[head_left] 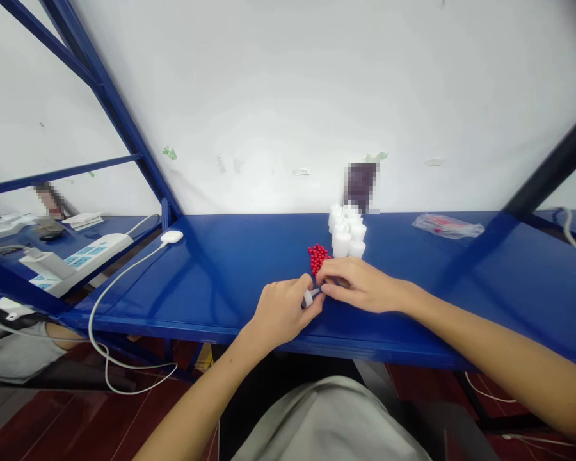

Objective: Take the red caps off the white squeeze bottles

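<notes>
My left hand (285,307) is closed around a small white bottle (308,298), tilted so that its narrow tip points right. Most of the bottle is hidden by the fingers. At that tip, the thumb and fingers of my right hand (358,283) are pinched together; whatever lies between them is too small to make out. Just beyond my right fingertips lies a loose pile of small red beads (318,256). A tight group of white bottles (348,234) stands upright behind the pile, slightly to the right.
The blue table (230,256) meets a white wall. A clear plastic bag (448,226) with something red inside lies at the right back. At the left, a white cable runs from a white puck-shaped device (171,237) over the edge. A power strip (84,259) sits beyond the frame post.
</notes>
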`<state>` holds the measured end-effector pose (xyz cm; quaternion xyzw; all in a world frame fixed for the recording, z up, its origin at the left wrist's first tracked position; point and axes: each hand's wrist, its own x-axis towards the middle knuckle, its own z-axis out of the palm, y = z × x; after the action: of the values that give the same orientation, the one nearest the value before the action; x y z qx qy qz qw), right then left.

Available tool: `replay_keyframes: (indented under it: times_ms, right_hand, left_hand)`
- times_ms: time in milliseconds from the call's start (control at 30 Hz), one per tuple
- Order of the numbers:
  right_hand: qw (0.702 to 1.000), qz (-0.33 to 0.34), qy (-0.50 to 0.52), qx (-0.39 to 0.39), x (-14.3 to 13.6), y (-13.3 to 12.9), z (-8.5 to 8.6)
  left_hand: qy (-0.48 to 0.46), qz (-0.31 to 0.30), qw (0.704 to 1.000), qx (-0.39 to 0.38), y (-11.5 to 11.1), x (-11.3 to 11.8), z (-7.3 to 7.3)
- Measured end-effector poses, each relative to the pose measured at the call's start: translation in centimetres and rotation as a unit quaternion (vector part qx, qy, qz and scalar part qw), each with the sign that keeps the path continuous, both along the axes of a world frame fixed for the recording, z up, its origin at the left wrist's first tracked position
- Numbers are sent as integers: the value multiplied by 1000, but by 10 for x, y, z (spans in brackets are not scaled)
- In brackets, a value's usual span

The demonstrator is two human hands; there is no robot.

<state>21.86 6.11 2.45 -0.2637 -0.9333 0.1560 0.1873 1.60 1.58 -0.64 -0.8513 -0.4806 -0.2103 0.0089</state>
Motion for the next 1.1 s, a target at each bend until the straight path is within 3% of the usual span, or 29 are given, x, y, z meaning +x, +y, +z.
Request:
replay_keyframes:
  times_ms: [233,333,400,533,600,667,967,1100]
  right_hand:
    - [997,-26,57,-50,-7,-4,-3]
    - [996,-69,54,-9,-2,0,0]
    - [987,-141,50,57,5,5,4]
    - [918,-339,15,203,30,23,17]
    - [880,-411,-8,238,43,32,22]
    - [860,-450,-36,239,51,39,25]
    - [870,-439,-160,157,47,52,11]
    - [864,-456,-125,172,46,47,14]
  left_hand:
    - [-53,2,998,-42,2,-1,0]
    - [-72,1,997,-41,1,0,1]
    - [-74,7,996,-44,0,0,2]
    - [-67,4,996,-62,-1,-2,5]
    - [-69,-4,996,-60,-2,-2,6]
    - [-74,-13,996,-57,-2,-3,6]
    - [-52,-36,998,-7,1,-1,3]
    - [-36,-36,999,11,0,0,4]
